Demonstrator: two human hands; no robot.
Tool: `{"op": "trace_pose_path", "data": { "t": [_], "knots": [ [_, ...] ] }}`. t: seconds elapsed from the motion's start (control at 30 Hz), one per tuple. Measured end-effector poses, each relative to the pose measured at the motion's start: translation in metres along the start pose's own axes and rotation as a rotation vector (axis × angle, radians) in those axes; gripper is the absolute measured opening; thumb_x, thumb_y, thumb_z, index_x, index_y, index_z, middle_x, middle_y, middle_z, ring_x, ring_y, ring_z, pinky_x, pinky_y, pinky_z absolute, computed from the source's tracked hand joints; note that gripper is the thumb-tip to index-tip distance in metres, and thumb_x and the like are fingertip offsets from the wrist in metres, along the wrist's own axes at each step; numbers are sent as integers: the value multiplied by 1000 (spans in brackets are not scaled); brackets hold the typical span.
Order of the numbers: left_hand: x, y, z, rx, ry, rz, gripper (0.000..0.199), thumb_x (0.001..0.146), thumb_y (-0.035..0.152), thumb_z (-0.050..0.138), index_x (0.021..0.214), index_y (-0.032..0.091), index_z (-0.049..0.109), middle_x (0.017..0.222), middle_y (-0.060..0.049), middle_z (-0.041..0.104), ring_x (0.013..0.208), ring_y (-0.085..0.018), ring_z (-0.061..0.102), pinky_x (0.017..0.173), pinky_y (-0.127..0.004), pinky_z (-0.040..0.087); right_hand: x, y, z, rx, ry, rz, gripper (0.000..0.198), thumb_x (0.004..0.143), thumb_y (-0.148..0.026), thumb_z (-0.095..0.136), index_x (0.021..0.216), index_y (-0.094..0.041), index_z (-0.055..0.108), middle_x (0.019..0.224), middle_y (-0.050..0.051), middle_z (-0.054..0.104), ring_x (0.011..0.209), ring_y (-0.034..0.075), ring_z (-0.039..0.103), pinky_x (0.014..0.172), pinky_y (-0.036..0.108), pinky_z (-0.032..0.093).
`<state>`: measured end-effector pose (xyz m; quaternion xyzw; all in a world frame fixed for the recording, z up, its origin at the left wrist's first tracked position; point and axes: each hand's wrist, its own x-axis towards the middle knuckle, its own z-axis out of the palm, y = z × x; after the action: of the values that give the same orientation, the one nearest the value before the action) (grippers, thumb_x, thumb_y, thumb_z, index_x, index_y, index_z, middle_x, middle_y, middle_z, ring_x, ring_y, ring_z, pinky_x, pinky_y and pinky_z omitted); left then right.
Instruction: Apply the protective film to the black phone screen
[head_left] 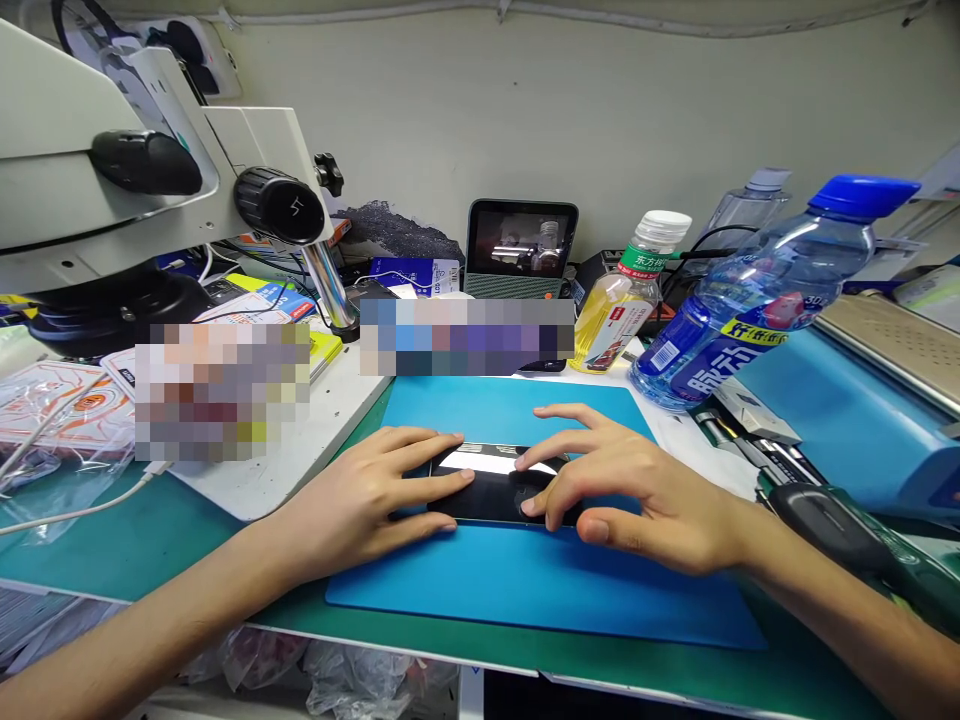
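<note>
A black glass-faced phone (491, 492) lies sideways on the blue mat (525, 585), its surface reflecting a bright white strip. At its left end rests my left hand (375, 490), fingers stretched out and spread, with fingertips on the glass and the thumb by the near edge. Over the phone's right half is my right hand (637, 490). Its fingers are apart; some fingertips touch the glass, another finger points beyond the far edge, and the thumb is near the close edge. The right end of the phone is partly hidden by this hand.
A microscope (277, 205) on a white base (277, 470) stands at the left. On the right are a yellow drink bottle (615, 305), a large blue-capped bottle (750, 290) and a dark green tool (847, 540). A small screen device (521, 240) stands by the wall.
</note>
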<state>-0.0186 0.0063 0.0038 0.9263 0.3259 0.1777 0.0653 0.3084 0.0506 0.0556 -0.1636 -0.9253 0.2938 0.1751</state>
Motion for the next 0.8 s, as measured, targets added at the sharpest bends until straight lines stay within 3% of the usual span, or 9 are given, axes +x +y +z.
{"op": "trace_pose_path", "data": {
  "t": [0.3,0.5,0.8],
  "knots": [
    [-1,-2,1,-9,5,2,43,105,38,65,148,33,63,162,-9,54,141,-35,57,110,-57,57,0,-1,1,19,-7,-19,25,105,-42,60,100,-26,79,110,3,84,122,22,71,129,47,22],
    [-1,-2,2,-4,-3,3,44,106,38,64,150,33,62,163,-8,53,140,-35,58,110,-56,57,-4,5,-6,0,104,-27,38,111,-46,45,109,-26,77,106,1,84,122,21,70,127,46,27],
    [0,0,0,-17,-1,-3,43,106,38,64,148,33,63,162,-9,54,140,-35,58,110,-56,57,-2,12,1,-10,53,17,34,109,-43,50,102,-25,78,110,3,83,119,22,71,127,49,27]
  ]
}}
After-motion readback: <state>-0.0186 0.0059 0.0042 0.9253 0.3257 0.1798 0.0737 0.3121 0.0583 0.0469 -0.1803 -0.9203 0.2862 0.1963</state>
